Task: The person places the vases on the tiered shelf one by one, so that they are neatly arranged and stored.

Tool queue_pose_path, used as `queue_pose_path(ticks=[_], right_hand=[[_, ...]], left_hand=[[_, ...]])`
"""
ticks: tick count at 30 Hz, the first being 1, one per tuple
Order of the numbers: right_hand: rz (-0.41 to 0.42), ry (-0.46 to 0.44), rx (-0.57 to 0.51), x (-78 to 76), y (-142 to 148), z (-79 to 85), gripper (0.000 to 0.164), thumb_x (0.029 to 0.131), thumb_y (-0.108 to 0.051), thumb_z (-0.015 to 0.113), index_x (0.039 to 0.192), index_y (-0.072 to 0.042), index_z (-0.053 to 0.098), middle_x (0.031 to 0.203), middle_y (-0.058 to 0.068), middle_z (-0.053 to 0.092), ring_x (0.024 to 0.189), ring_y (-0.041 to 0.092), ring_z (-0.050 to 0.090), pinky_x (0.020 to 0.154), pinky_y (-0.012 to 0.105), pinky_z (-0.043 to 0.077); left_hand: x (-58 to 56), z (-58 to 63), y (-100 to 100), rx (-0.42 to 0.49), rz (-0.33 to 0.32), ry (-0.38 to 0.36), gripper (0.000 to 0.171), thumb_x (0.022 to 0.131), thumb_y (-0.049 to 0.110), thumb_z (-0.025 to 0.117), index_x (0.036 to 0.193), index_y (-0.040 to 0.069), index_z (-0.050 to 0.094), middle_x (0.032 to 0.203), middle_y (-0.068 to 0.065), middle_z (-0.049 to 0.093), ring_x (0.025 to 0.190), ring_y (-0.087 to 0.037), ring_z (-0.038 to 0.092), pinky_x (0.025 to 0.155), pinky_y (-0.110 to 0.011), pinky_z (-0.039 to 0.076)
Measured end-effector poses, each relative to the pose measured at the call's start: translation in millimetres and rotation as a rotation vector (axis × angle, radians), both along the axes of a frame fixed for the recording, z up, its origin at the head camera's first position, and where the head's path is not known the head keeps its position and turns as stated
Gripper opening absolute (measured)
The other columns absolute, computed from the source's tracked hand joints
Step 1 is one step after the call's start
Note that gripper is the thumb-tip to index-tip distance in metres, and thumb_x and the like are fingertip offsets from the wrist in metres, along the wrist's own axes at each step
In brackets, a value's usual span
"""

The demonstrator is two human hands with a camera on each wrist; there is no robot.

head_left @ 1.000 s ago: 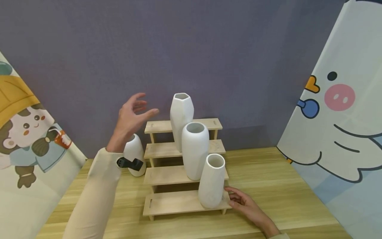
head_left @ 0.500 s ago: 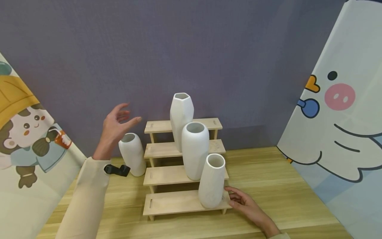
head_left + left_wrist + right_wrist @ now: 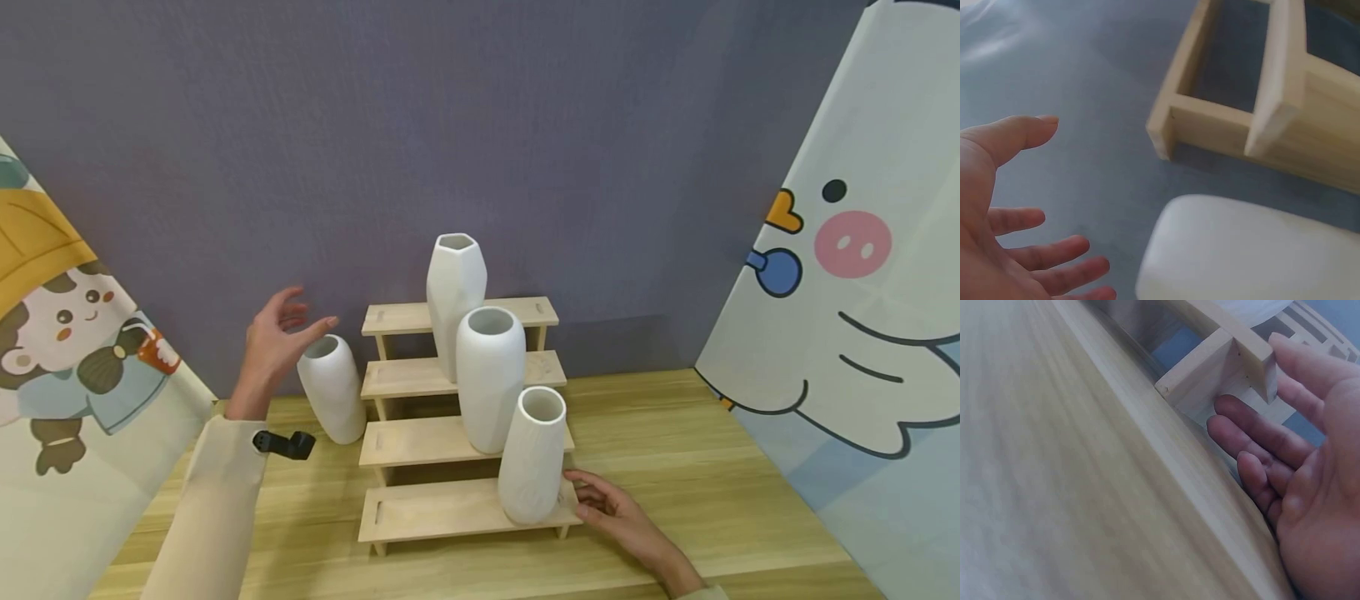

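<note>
My left hand (image 3: 272, 342) hovers at the upper left of a white vase (image 3: 333, 396) standing on the table left of a wooden tiered stand (image 3: 427, 510). Its thumb and fingers are spread with nothing between them. In the left wrist view, the white vase (image 3: 1254, 250) lies beyond the fingertips, apart from the hand (image 3: 1029, 250). My right hand (image 3: 618, 521) holds the right end of the stand's lowest shelf. Thumb and fingers curl about that shelf end (image 3: 1266, 378) in the right wrist view; the exact contact is partly hidden.
On the stand are a tall faceted vase (image 3: 455, 287), a rounded vase (image 3: 491, 383) and a tapered vase (image 3: 531, 462), stepping down toward the right. A grey backdrop (image 3: 637, 183) rises behind the wood-grain table (image 3: 675, 442), with cartoon panels on both sides.
My left hand has moved left and down from beside the tall vase toward the vase on the table, which is now more fully seen. The right hand stays put.
</note>
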State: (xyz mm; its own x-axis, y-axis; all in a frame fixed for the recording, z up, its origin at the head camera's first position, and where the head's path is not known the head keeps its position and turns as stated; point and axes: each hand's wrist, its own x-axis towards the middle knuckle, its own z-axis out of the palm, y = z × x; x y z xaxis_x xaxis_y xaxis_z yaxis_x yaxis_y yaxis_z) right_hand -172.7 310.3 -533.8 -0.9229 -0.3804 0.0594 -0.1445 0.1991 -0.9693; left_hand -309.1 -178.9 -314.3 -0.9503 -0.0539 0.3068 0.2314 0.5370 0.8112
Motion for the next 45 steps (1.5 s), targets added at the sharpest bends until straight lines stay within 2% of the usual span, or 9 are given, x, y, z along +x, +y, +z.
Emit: queue_pose_path(ticks=[7, 14, 20, 27, 33, 39, 45], right_hand=[[0.012, 0.005, -0.008, 0.4, -1, 0.6, 0.052, 0.105, -0.012, 0.049, 0.151, 0.006, 0.033, 0.127, -0.021, 0.06, 0.113, -0.002, 0.059, 0.093, 0.02, 0.051], [0.018, 0.011, -0.017, -0.2, 1, 0.0, 0.052, 0.105, -0.011, 0.048, 0.151, 0.006, 0.033, 0.13, -0.023, 0.057, 0.113, -0.002, 0.058, 0.093, 0.019, 0.05], [0.012, 0.005, -0.006, -0.4, 1, 0.3, 0.052, 0.105, -0.012, 0.048, 0.151, 0.006, 0.033, 0.128, -0.022, 0.058, 0.113, -0.002, 0.059, 0.093, 0.02, 0.051], [0.013, 0.006, -0.006, -0.9, 1, -0.1, 0.052, 0.105, -0.012, 0.048, 0.151, 0.007, 0.032, 0.125, -0.02, 0.061, 0.112, -0.001, 0.06, 0.092, 0.021, 0.051], [0.018, 0.017, -0.01, -1.7, 1, -1.9, 0.052, 0.105, -0.012, 0.049, 0.15, 0.008, 0.033, 0.124, -0.021, 0.061, 0.111, -0.002, 0.06, 0.091, 0.021, 0.051], [0.033, 0.035, -0.023, -0.9, 2, -2.8, 0.052, 0.104, -0.01, 0.048, 0.15, 0.009, 0.032, 0.125, -0.021, 0.061, 0.111, -0.002, 0.06, 0.091, 0.021, 0.052], [0.031, 0.05, -0.041, -1.2, 1, -2.9, 0.05, 0.104, -0.008, 0.048, 0.149, 0.008, 0.034, 0.127, -0.017, 0.06, 0.112, -0.001, 0.06, 0.091, 0.021, 0.052]], left_hand=[[-5.6, -19.7, -7, -0.037, 0.031, -0.019, 0.093, 0.087, 0.05, 0.072, 0.159, 0.014, 0.025, 0.153, -0.026, 0.043, 0.139, -0.046, 0.045, 0.11, -0.063, 0.039], [-9.2, -37.2, -10, -0.064, 0.059, -0.032, 0.091, 0.087, 0.044, 0.074, 0.158, 0.012, 0.027, 0.154, -0.027, 0.041, 0.139, -0.047, 0.043, 0.11, -0.063, 0.04], [-12.2, -52.1, -11, -0.096, 0.05, -0.042, 0.094, 0.086, 0.043, 0.076, 0.158, 0.009, 0.027, 0.154, -0.03, 0.04, 0.139, -0.048, 0.042, 0.109, -0.061, 0.04], [-15.9, -67.0, -11, -0.109, 0.044, -0.004, 0.095, 0.083, 0.04, 0.08, 0.156, 0.007, 0.029, 0.151, -0.03, 0.043, 0.134, -0.047, 0.046, 0.104, -0.059, 0.043], [-18.3, -75.6, -9, -0.122, 0.051, -0.006, 0.094, 0.083, 0.041, 0.079, 0.156, 0.009, 0.031, 0.147, -0.029, 0.048, 0.124, -0.046, 0.052, 0.096, -0.057, 0.046], [-20.1, -80.0, -6, -0.113, 0.061, -0.037, 0.095, 0.081, 0.042, 0.08, 0.156, 0.012, 0.031, 0.142, -0.03, 0.051, 0.122, -0.047, 0.054, 0.094, -0.058, 0.048], [-21.5, -82.7, -3, -0.118, 0.079, -0.029, 0.094, 0.08, 0.04, 0.081, 0.156, 0.012, 0.032, 0.141, -0.031, 0.052, 0.121, -0.048, 0.054, 0.092, -0.059, 0.049]])
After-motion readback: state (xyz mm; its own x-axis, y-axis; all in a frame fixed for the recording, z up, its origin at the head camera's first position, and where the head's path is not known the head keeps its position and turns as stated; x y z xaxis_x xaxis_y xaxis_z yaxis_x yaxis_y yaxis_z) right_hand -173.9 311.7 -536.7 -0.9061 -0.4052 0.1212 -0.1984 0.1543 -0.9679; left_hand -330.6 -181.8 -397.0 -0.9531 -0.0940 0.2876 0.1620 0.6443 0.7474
